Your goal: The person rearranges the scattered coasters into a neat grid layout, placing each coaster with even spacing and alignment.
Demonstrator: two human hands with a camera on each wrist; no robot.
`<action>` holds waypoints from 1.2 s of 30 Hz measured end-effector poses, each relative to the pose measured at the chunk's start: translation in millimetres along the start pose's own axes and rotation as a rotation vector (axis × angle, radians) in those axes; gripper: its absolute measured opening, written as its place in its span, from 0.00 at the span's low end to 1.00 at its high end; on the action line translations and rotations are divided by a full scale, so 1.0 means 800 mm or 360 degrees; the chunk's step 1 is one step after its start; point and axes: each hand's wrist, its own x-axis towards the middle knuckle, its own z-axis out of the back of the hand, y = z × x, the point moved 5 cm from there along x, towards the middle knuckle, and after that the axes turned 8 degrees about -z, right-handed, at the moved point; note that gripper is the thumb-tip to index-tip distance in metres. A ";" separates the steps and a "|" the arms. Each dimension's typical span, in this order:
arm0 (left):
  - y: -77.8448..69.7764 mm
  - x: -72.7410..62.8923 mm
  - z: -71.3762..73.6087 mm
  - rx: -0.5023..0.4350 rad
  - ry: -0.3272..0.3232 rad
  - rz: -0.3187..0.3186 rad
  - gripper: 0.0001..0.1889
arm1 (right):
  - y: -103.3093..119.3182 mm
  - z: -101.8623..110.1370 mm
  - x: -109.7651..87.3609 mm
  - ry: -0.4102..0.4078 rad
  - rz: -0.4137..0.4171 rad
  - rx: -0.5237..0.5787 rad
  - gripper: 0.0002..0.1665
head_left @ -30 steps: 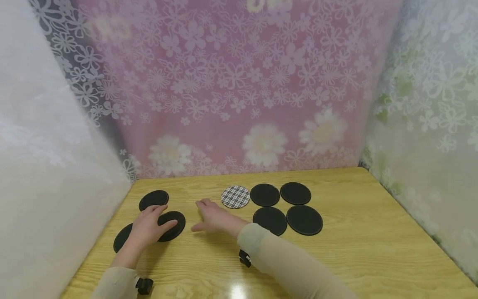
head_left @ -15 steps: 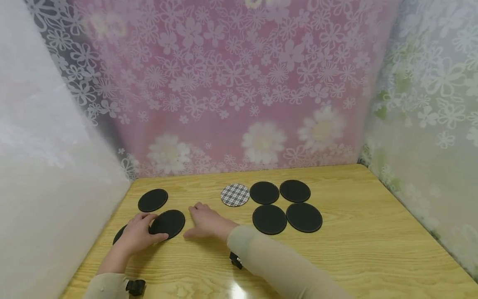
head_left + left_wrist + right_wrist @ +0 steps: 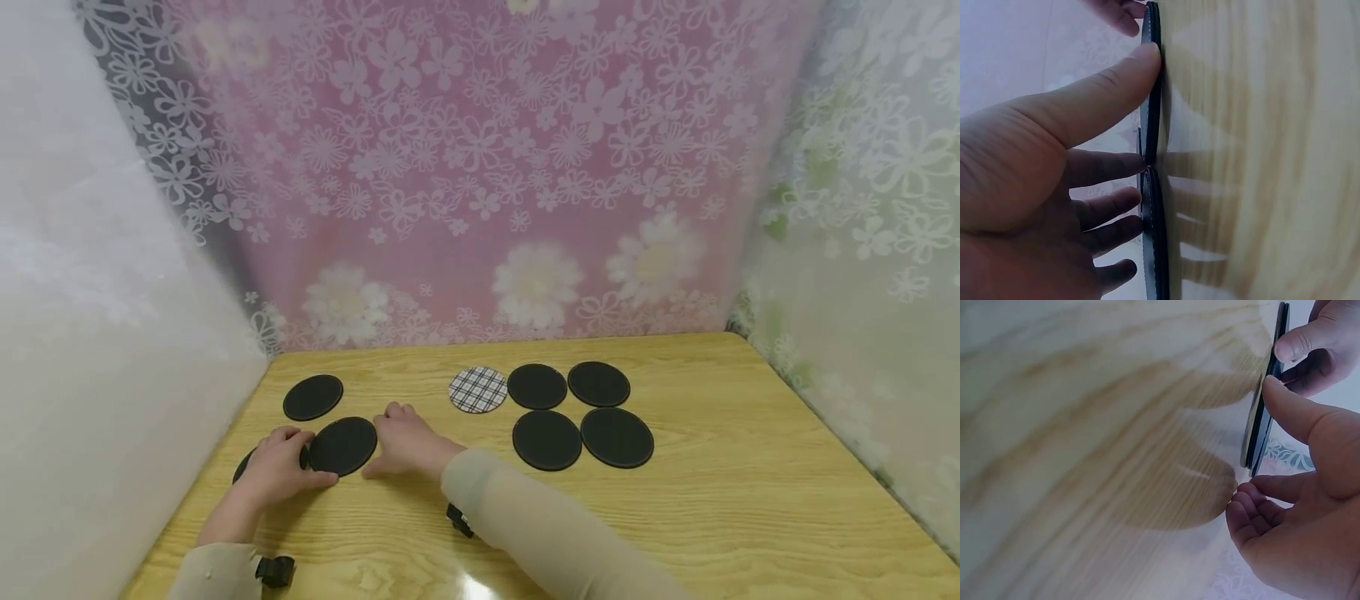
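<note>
A round black coaster (image 3: 343,447) lies on the wooden table between both hands. My left hand (image 3: 273,471) holds its left side, thumb at the near edge and index finger by the left rim. From the right, my right hand (image 3: 408,444) grips the same coaster, with thumb and index finger spread along its rim. In the left wrist view the coaster's edge (image 3: 1154,94) shows stitching and a layered rim. The right wrist view has the right thumb (image 3: 1285,409) against that rim, other fingers curled. Another black coaster (image 3: 246,467) is partly hidden under the left hand.
A third black coaster (image 3: 313,397) lies behind, at the left. Toward the back right, a plaid coaster (image 3: 478,390) sits beside several black ones (image 3: 547,440) set in two rows. Patterned cloth (image 3: 480,208) hangs behind the wooden table (image 3: 720,483) and along both sides.
My left hand has drawn back toward the near edge of the middle black coaster. The right hand has moved left until it meets that coaster's right rim. The coasters have hardly shifted.
</note>
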 end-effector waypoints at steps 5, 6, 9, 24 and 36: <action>-0.001 0.000 0.002 0.0001 -0.0021 0.0008 0.46 | 0.006 0.002 0.002 -0.0019 -0.0039 -0.0039 0.45; 0.000 0.001 0.002 -0.0004 -0.0031 0.0006 0.46 | 0.007 0.004 0.002 -0.0022 -0.0044 -0.0043 0.44; 0.003 0.003 -0.001 -0.0005 -0.0078 -0.0018 0.43 | 0.009 0.007 0.002 -0.0024 -0.0061 -0.0039 0.42; -0.004 0.000 -0.002 0.0004 -0.0061 0.0087 0.44 | 0.011 0.006 0.003 0.0011 -0.0218 0.0115 0.41; -0.014 0.007 -0.003 0.0014 -0.0043 0.0131 0.47 | 0.008 0.012 0.001 -0.0003 -0.0259 0.0311 0.42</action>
